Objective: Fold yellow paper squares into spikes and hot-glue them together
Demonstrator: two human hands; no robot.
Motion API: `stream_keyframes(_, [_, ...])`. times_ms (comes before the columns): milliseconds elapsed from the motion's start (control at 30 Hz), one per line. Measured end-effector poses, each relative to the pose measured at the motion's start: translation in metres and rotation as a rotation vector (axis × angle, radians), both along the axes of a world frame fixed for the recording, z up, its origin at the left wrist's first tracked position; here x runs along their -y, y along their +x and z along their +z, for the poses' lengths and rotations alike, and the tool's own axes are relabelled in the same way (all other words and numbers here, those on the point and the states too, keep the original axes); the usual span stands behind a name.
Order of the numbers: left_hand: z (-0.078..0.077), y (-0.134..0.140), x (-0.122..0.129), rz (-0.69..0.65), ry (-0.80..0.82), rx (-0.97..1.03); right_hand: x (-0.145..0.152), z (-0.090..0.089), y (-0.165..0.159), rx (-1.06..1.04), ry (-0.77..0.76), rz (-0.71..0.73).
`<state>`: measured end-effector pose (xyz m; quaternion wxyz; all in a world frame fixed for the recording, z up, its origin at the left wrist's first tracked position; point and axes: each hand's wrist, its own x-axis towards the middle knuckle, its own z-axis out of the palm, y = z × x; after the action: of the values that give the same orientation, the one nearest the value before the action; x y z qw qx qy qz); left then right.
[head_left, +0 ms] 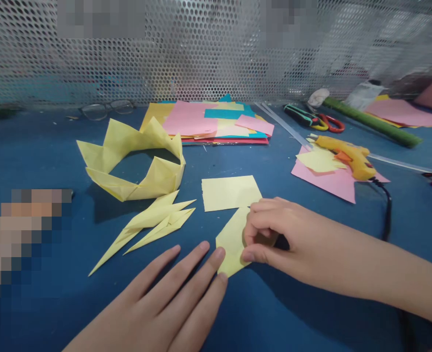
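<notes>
A folded piece of yellow paper (232, 234) lies flat on the blue table between my hands. My left hand (164, 303) is spread low on the table, fingers stretched out, with two fingertips touching the paper's lower left edge. Curled over the paper's right edge, my right hand (274, 237) has thumb and fingers closed on it; the exact grip is partly hidden. Just beyond lies a plain yellow rectangle of paper (230, 193). To the left rest pointed folded yellow paper pieces (149, 220) and a ring of joined yellow paper points (138, 181).
Coloured paper sheets (190, 117) are stacked at the back by a perforated metal panel (201, 58). A yellow glue gun (351, 156) lies on pink paper at right, its black cord (388, 210) running forward. Scissors (333, 123), a cutter (300, 116) and a green stick (373, 122) lie behind.
</notes>
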<state>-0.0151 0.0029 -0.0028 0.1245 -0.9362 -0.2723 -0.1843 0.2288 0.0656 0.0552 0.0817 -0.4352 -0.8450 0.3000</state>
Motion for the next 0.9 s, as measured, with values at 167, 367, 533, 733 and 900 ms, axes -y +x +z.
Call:
stream_keyframes(167, [0.004, 0.003, 0.005, 0.075, -0.098, 0.036, 0.003, -0.001, 0.0, 0.007, 0.015, -0.011])
stream_keyframes(367, [0.004, 0.005, 0.007, 0.063, -0.093, 0.014, 0.001, -0.005, -0.002, -0.01, 0.072, 0.002])
stream_keyframes(533, [0.002, 0.0, 0.0, 0.025, -0.01, -0.04, -0.001, -0.006, -0.002, -0.007, 0.064, 0.002])
stream_keyframes(733, [0.002, -0.003, -0.002, 0.016, 0.04, -0.1, 0.002, -0.002, -0.001, 0.033, 0.073, 0.02])
stream_keyframes(900, [0.001, -0.001, 0.003, 0.08, 0.06, -0.092, 0.001, 0.005, -0.003, 0.063, 0.043, -0.002])
